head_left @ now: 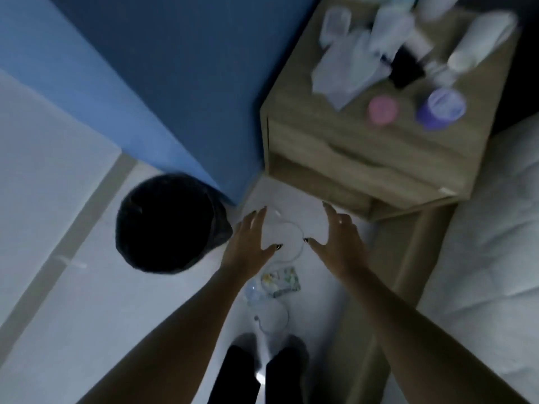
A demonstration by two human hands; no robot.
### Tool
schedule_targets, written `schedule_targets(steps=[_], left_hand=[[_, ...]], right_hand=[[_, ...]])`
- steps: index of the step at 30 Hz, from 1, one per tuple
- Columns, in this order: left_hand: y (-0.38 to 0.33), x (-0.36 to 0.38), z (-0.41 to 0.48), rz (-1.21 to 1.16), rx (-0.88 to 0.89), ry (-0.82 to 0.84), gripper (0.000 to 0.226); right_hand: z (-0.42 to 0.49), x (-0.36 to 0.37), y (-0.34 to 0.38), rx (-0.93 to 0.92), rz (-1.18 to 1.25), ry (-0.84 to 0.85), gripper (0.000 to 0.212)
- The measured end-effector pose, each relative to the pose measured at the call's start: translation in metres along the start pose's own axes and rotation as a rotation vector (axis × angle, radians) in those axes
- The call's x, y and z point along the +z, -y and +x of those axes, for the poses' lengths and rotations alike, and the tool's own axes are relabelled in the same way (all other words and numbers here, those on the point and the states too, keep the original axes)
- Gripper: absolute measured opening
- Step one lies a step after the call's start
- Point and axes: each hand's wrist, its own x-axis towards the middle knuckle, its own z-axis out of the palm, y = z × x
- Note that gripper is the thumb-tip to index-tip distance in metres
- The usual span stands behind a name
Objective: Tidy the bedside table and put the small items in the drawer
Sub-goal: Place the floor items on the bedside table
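Observation:
The wooden bedside table [306, 123] stands at the upper right, its drawer [364, 158] shut. On top lie crumpled white tissues [347, 68], a pink round lid [382, 109], a purple jar [442, 107], a black item [404, 68], a white bottle [481, 42] and a clear container [334, 24], all blurred. My left hand [250, 243] and right hand [338, 240] hover over the floor below the table, fingers spread, holding nothing. A thin white cable [291, 246] lies on the floor between them.
A black lined bin [166, 223] stands on the white floor at the left. A colourful packet [281, 282] and clear wrapper [252, 291] lie near my feet. The bed [495, 228] runs along the right; a blue wall [145, 83] is behind.

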Motion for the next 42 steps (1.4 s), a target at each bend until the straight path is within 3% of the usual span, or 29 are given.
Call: schedule_targets(steps=[5,8,14,18,21,25,29,32,38,42], left_hand=[[0.100,0.131,-0.010,0.232,-0.054,0.304,0.091],[0.157,0.202,-0.002,0.329,-0.107,0.390,0.097],[0.221,0.288,0.031,0.480,-0.020,0.344,0.112],[0.240,0.315,0.035,0.597,0.024,0.248,0.117],[0.250,0.324,0.037,0.469,0.004,0.293,0.110],[0.254,0.325,0.039,0.281,-0.028,0.398,0.083],[0.251,0.310,0.030,0.320,-0.033,0.435,0.050],[0.236,0.280,0.009,0.305,-0.114,0.404,0.041],[0.131,0.154,-0.047,0.111,-0.269,0.383,0.033],[0.023,0.029,-0.071,-0.122,-0.298,0.243,0.045]], right_hand=[[0.006,0.135,-0.067,-0.014,-0.127,0.204,0.080],[0.025,0.215,-0.107,-0.035,-0.173,0.263,0.077],[0.071,0.321,-0.159,-0.132,-0.259,0.265,0.074],[0.078,0.357,-0.162,-0.225,-0.346,0.140,0.053],[0.076,0.376,-0.160,-0.270,-0.381,0.110,0.031],[0.076,0.389,-0.168,-0.245,-0.401,0.098,0.023],[0.069,0.372,-0.165,-0.220,-0.362,0.038,0.020],[0.047,0.328,-0.150,-0.185,-0.313,-0.004,0.019],[-0.025,0.163,-0.087,-0.093,-0.148,-0.064,0.029],[-0.068,0.010,-0.013,-0.038,-0.017,-0.157,0.030]])
